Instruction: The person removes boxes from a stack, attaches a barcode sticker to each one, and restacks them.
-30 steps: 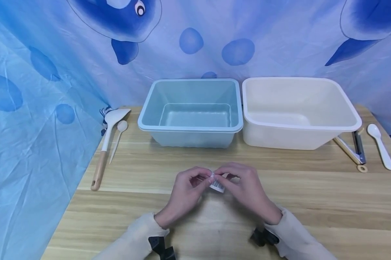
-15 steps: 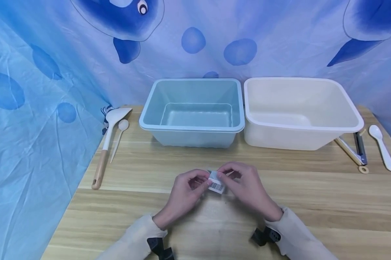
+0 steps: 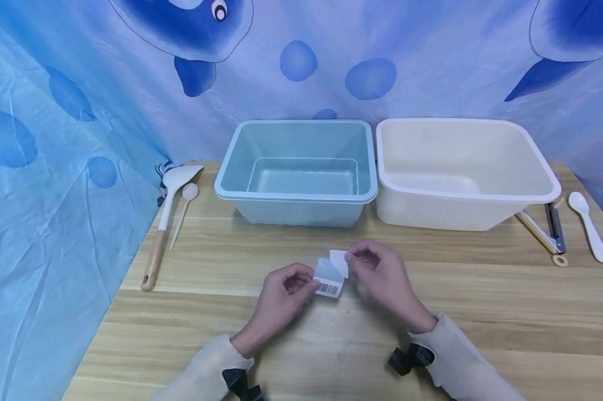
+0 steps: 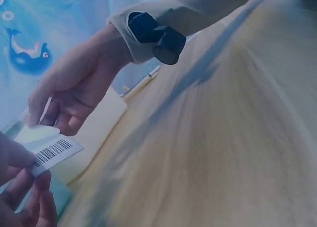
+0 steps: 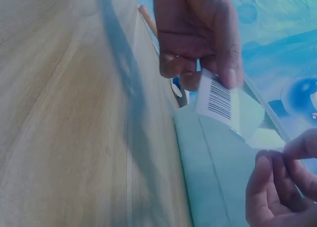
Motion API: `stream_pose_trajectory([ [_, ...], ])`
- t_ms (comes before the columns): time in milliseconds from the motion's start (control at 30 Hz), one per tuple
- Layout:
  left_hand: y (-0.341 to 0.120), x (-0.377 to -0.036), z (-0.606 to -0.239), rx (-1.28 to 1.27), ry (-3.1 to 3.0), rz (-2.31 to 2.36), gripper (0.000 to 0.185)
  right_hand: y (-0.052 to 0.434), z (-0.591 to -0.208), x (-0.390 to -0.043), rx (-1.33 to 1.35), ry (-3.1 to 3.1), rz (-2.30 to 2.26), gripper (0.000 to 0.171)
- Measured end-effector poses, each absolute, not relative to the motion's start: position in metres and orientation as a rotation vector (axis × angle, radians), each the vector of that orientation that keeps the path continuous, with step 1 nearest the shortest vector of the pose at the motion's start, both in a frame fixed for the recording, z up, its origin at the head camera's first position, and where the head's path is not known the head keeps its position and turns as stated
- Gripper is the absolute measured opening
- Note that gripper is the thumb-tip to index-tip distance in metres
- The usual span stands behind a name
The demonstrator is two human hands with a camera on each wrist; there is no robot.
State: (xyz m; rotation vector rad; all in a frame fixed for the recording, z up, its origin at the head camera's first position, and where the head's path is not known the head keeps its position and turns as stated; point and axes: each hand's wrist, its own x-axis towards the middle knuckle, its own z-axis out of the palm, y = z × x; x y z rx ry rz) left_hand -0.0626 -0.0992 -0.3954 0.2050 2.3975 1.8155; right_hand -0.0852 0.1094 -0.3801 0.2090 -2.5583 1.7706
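A small flat packet point(image 3: 327, 278) with a white barcoded strip and a pale bluish upper part is between both hands, in front of the blue bin. My left hand point(image 3: 281, 295) pinches its left edge between thumb and fingers. At its upper right, a white paper-like piece point(image 3: 338, 261) stands out from the packet, its outer corner pinched by my right hand point(image 3: 385, 281). White piece and packet overlap at the packet's upper right. In the left wrist view the barcode point(image 4: 53, 151) faces the camera, and the right hand point(image 4: 74, 90) grips the pale piece beyond it.
Behind the hands stand a light blue bin point(image 3: 296, 213) and a white bin point(image 3: 431, 214). On the left lie a white spatula with a wooden handle point(image 3: 154, 262) and a small spoon point(image 3: 183, 211). Tongs point(image 3: 538, 231) and a white spoon point(image 3: 589, 228) lie on the right.
The hands have moved apart, the right one up and to the right. The white piece now shows spread out from the packet, and more of the barcoded strip is visible.
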Motion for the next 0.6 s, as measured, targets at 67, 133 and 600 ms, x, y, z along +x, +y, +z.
stream_pose_trajectory([
  [67,-0.102,-0.062,-0.398,0.172,2.397,1.822,0.009,0.11,-0.381,-0.087,0.158,-2.552,1.773,0.007],
  [133,-0.104,-0.061,-0.401,0.143,2.411,1.818,0.008,0.111,-0.381,-0.088,0.109,-2.549,1.769,0.006],
  [600,-0.114,-0.064,-0.4,0.23,3.074,1.203,0.023,0.11,-0.387,-0.094,0.15,-2.565,1.687,0.006],
])
